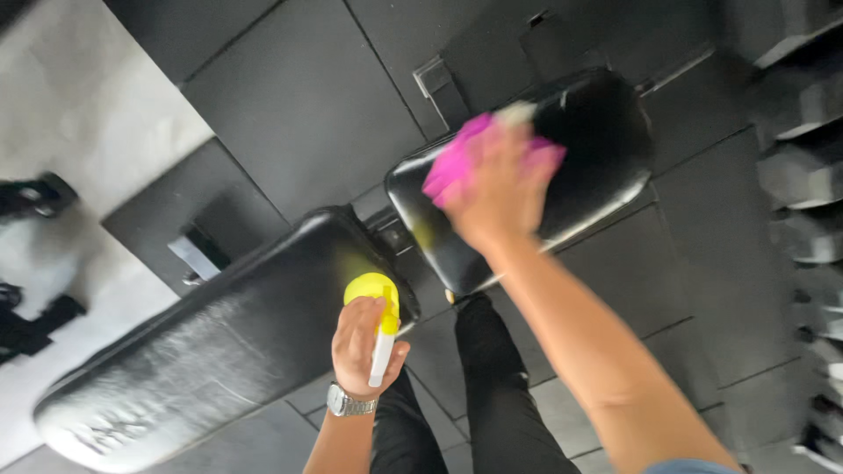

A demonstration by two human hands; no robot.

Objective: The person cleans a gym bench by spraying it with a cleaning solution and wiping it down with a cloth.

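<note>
Dark rubber floor tiles [299,96] spread under everything I can see, with a pale strip of floor [79,105] running off at the far left. Across the middle stands a black padded bench [219,351] in two parts: the long back pad slants from the near left up toward the centre, and the shorter seat pad [606,149] lies to its right, a narrow gap with the metal frame showing between them. My right hand [500,189] is pressed flat on the left part of the seat pad, fingers spread over a pink cloth [457,162] that sits between my palm and the vinyl; the hand and cloth are blurred, so I cannot make out the finer folds. My left hand [360,347] is closed around the neck of a spray bottle [379,329] with a yellow top and a white trigger stem, held just over the right end of the back pad, near the gap. A silver wristwatch [349,404] sits on that wrist. Below the hands my legs in black trousers [492,395] stand beside the near edge of the bench. Along the far right edge a rack of dark dumbbells [803,175] runs from top to bottom, well apart from both hands.
</note>
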